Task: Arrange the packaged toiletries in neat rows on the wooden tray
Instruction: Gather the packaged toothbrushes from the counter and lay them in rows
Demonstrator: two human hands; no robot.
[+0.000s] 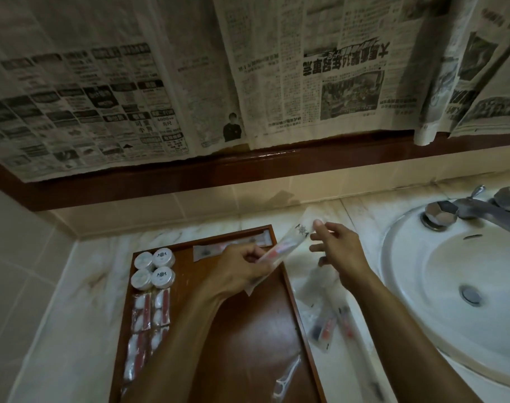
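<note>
Left fingers (249, 255) pinch a packet (285, 245) above the tray's (300, 309) right rim; right fingers (323, 228) hang apart just beside its top — not gripping. The slick sleeve could slip onto the tabletop (82, 286), or land crooked across the rows left of the fingers.

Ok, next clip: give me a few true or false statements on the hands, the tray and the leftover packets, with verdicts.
1. The left hand grips a long packet. True.
2. The right hand grips the faucet. False: it hovers near the packet's upper end, fingers relaxed, holding nothing.
3. Four round white containers sit on the wooden tray. True.
4. The round containers lie in the sink. False: they sit at the tray's far left corner.
5. More packets lie on the counter between tray and sink. True.
</note>
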